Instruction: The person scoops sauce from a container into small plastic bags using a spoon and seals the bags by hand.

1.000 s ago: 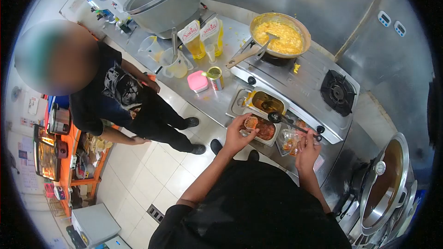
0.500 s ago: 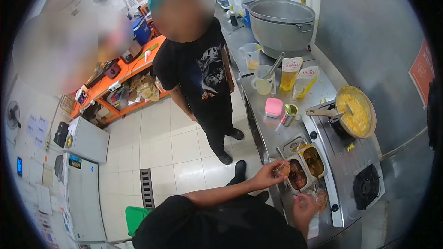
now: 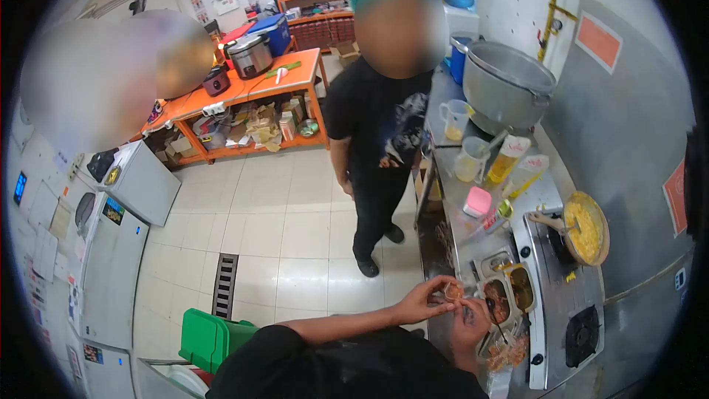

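Observation:
My left hand (image 3: 428,300) holds a small clear cup (image 3: 453,292) with orange-brown contents, its fingers wrapped round the side. My right hand (image 3: 471,319) is closed, its fingertips together at the near edge of the cup; what they pinch is too small to make out. Beside the hands sits a metal pan of dark reddish sauce (image 3: 496,300), and next to it a pan of yellow-brown liquid (image 3: 521,285). Below my right hand lies a clear plastic bag of orange-brown bits (image 3: 508,355). A thin dark handle crosses near the sauce pan.
A gas stove (image 3: 565,325) bears a frying pan of yellow food (image 3: 585,229). Behind the pans stand a pink-lidded container (image 3: 477,202), pouches of oil (image 3: 508,161), measuring jugs (image 3: 470,160) and a large pot (image 3: 506,89). A co-worker (image 3: 380,125) stands across the counter's corner.
My right hand has moved up from beside the plastic bag to the cup in my left hand. The view has turned left, so the co-worker and counter appear further right.

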The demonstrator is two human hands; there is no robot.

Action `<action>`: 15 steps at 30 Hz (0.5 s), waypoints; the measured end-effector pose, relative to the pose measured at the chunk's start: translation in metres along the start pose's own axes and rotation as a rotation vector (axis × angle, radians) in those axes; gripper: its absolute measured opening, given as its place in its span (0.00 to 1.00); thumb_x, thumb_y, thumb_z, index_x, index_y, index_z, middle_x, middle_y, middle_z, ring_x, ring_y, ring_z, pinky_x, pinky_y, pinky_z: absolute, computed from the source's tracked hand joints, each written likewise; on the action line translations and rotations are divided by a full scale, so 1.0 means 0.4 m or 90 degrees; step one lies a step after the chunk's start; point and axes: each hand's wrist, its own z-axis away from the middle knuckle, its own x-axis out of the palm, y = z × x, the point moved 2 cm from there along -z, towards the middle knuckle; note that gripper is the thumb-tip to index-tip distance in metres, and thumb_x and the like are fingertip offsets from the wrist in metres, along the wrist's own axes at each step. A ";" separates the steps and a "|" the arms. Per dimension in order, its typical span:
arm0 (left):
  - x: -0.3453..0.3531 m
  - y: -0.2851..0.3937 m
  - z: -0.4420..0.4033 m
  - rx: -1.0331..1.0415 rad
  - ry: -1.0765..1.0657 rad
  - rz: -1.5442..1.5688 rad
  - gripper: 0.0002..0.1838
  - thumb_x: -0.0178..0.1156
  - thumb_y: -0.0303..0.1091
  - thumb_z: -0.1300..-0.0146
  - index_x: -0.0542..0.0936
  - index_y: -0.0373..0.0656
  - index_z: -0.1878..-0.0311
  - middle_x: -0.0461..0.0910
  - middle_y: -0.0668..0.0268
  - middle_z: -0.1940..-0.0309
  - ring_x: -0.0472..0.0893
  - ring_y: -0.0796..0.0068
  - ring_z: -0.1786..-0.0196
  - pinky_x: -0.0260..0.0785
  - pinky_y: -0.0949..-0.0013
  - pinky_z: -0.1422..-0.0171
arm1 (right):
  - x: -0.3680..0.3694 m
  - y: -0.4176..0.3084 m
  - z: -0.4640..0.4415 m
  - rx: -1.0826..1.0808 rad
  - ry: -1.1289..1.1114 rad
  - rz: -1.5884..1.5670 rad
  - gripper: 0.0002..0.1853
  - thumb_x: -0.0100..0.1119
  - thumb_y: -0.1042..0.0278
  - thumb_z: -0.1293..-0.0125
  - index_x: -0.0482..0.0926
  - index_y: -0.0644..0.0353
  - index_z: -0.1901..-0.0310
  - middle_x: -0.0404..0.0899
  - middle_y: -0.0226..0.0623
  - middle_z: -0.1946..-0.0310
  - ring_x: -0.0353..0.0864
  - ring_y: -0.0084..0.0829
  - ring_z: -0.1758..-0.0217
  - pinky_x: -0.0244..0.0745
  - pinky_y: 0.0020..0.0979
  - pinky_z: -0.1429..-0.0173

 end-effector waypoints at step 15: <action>-0.487 0.155 0.552 0.054 0.269 -0.220 0.10 0.64 0.34 0.29 0.85 0.39 0.52 0.85 0.67 0.61 0.78 0.84 0.67 0.70 0.76 0.63 | 0.523 -0.256 0.196 0.181 -0.110 -0.173 0.04 0.67 0.77 0.37 0.81 0.66 0.62 0.79 0.33 0.64 0.76 0.23 0.60 0.70 0.25 0.54</action>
